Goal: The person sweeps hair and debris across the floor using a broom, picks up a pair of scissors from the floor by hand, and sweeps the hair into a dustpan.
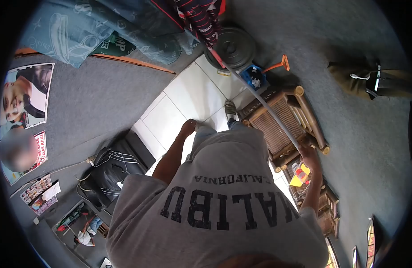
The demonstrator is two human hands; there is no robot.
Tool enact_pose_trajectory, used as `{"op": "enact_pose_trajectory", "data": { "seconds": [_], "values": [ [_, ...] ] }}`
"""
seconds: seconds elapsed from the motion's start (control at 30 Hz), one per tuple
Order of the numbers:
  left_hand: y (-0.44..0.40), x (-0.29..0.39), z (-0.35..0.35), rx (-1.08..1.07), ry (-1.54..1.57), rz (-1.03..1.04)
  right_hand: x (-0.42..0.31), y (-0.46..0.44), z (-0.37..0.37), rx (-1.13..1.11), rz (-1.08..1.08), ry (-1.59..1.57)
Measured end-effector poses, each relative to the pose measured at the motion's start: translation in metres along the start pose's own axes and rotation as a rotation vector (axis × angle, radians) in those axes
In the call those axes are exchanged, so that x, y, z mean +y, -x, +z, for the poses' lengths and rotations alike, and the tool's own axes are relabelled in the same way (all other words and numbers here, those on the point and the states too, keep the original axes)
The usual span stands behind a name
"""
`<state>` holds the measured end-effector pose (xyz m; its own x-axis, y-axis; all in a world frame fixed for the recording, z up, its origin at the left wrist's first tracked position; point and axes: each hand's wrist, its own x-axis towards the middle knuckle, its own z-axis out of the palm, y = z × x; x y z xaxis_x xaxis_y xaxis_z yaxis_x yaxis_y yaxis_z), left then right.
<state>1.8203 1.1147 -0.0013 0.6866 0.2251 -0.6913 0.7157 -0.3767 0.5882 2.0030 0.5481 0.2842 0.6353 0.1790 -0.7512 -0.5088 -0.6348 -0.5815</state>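
While the right hand's fingers grip a long pole near one end, seemingly for reach, the left hand hangs apart; whether its fingers are open or closed is unclear. The pole slants across a bamboo seat's edge to a hanging cloth, beside open tile floor.
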Motion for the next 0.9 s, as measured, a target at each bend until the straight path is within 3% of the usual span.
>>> {"op": "enact_pose_trajectory", "data": {
  "seconds": [0.03, 0.13, 0.23, 0.3, 0.33, 0.37, 0.43, 0.47, 0.5, 0.53, 0.6, 0.67, 0.73, 0.77, 0.8, 0.9],
  "values": [
    [-0.008, -0.007, 0.003, -0.023, -0.059, 0.08, 0.004, 0.005, -0.005, 0.01, -0.021, 0.028],
    [-0.008, 0.04, 0.001, -0.032, -0.021, -0.084, 0.033, -0.008, -0.006, 0.106, -0.095, 0.092],
    [-0.025, 0.061, 0.001, -0.119, -0.323, 0.198, 0.037, -0.033, 0.023, 0.203, -0.083, 0.022],
    [-0.048, 0.059, 0.001, -0.206, -0.668, 0.379, 0.011, -0.022, 0.054, 0.182, -0.015, -0.091],
    [-0.061, 0.06, 0.0, -0.185, -0.669, 0.401, 0.001, -0.01, 0.063, 0.14, 0.021, -0.161],
    [-0.072, 0.063, -0.001, -0.164, -0.672, 0.424, 0.021, -0.009, 0.069, 0.195, -0.097, 0.068],
    [-0.087, 0.083, -0.01, -0.217, -0.775, 0.488, -0.003, 0.029, 0.069, 0.081, 0.206, -0.037],
    [-0.091, 0.093, -0.015, -0.222, -0.697, 0.471, -0.013, 0.046, 0.072, 0.025, 0.357, -0.093],
    [-0.099, 0.096, -0.018, -0.226, -0.619, 0.456, -0.003, 0.055, 0.086, 0.091, 0.284, -0.111],
    [-0.111, 0.1, -0.024, -0.225, -0.74, 0.584, 0.006, 0.062, 0.101, 0.158, 0.209, -0.128],
    [-0.125, 0.128, -0.03, -0.225, -0.697, 0.583, -0.01, 0.067, 0.117, 0.156, 0.287, -0.217],
    [-0.136, 0.16, -0.029, -0.232, -0.572, 0.493, -0.026, 0.05, 0.137, 0.291, 0.138, -0.196],
    [-0.15, 0.187, -0.017, -0.25, -0.368, 0.315, -0.048, 0.023, 0.157, 0.468, -0.074, 0.046],
    [-0.151, 0.2, -0.015, -0.29, -0.397, 0.375, -0.061, 0.015, 0.168, 0.504, -0.077, 0.033],
    [-0.154, 0.212, -0.013, -0.332, -0.428, 0.436, -0.066, 0.013, 0.175, 0.391, 0.137, 0.027],
    [-0.165, 0.22, 0.007, -0.348, -0.37, 0.57, -0.073, 0.051, 0.203, 0.402, 0.247, 0.098]
  ]
}}
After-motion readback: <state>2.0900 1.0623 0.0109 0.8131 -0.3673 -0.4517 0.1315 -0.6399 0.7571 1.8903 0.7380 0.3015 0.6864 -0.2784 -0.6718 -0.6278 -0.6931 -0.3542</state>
